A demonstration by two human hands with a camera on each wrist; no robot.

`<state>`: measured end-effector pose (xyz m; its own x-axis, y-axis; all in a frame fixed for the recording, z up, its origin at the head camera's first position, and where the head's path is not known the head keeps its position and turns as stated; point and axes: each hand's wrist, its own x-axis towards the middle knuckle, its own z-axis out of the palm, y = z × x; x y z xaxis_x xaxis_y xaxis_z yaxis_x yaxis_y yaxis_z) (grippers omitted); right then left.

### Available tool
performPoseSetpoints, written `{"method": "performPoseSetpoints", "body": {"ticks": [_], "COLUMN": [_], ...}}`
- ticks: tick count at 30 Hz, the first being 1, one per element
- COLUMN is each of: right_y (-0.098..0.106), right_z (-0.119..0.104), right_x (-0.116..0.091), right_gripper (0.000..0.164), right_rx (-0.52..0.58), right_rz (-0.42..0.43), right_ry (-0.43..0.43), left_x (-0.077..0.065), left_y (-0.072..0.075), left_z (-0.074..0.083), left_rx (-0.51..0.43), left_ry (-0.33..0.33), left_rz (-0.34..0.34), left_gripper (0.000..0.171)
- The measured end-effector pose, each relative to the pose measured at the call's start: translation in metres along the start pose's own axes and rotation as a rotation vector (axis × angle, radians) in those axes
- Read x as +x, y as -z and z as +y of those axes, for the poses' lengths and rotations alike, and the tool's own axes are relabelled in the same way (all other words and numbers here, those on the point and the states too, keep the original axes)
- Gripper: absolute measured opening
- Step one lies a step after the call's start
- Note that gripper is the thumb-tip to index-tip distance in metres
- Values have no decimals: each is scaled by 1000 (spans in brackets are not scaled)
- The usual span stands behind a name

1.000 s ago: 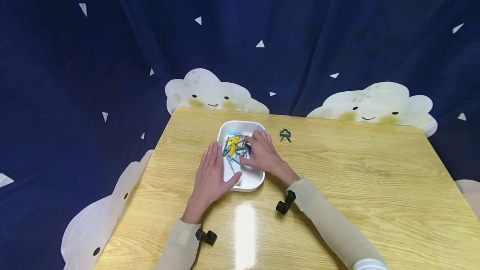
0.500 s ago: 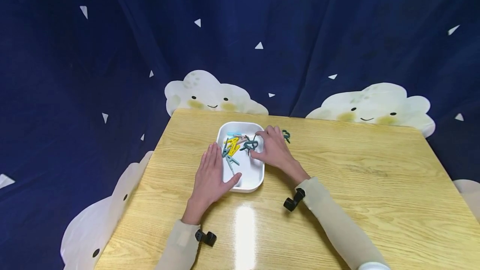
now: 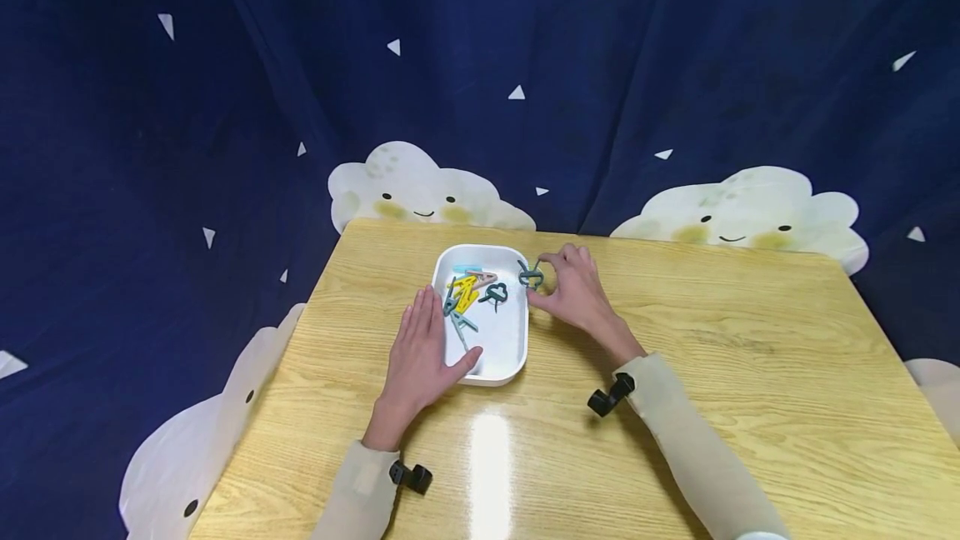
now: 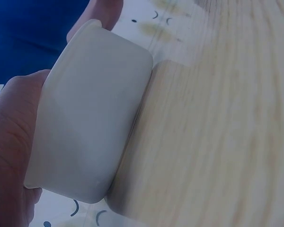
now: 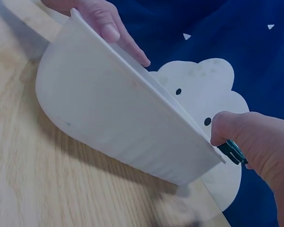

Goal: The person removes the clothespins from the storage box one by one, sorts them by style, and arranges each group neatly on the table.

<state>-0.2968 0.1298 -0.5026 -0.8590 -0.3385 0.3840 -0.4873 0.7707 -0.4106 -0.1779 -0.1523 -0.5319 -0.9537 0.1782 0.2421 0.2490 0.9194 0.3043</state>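
A white plastic tub [image 3: 501, 352] stands on the table. My left hand [image 3: 417, 357] rests along its left side with straight fingers, the thumb spread over the near rim. At the far right rim, my right hand [image 3: 576, 292] pinches a dark green cloud-shaped clip [image 3: 531, 276] between thumb and fingers; the right wrist view shows part of this clip [image 5: 233, 152] just past the rim. Another dark green clip [image 3: 496, 294] lies in the tub. Left of it are yellow clips [image 3: 467, 297], a pink clip [image 3: 484, 279], a light blue clip [image 3: 467, 268] and grey-green clips [image 3: 462, 323].
The wooden table [image 3: 712, 373] stretches to the right of the tub. A dark blue curtain [image 3: 465, 48] with white clouds and triangles hangs behind the table and at its left. A black wrist camera [image 3: 611, 394] sits on the right sleeve, another camera [image 3: 411, 476] on the left.
My right hand has lifted a dark green clip from the pile and carried it right to the rim. It now hides the clip seen earlier on the table. My left hand has stayed put.
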Motion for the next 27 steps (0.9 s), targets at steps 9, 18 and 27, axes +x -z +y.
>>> {"method": "performPoseSetpoints", "body": {"ticks": [9, 18, 27], "right_y": [9, 17, 20], "right_z": [20, 43, 68], "right_x": [-5, -12, -17], "right_gripper": [67, 69, 65], "right_rx": [3, 1, -5], "right_rz": [29, 48, 79], "right_ry": [-18, -43, -45], "left_x": [0, -2, -1], "left_y": [1, -1, -2], "left_z": [-1, -1, -2], "left_rx": [-4, 0, -1], "left_ry": [0, -8, -11], "left_rz": [3, 15, 25], "left_gripper": [115, 115, 116]}}
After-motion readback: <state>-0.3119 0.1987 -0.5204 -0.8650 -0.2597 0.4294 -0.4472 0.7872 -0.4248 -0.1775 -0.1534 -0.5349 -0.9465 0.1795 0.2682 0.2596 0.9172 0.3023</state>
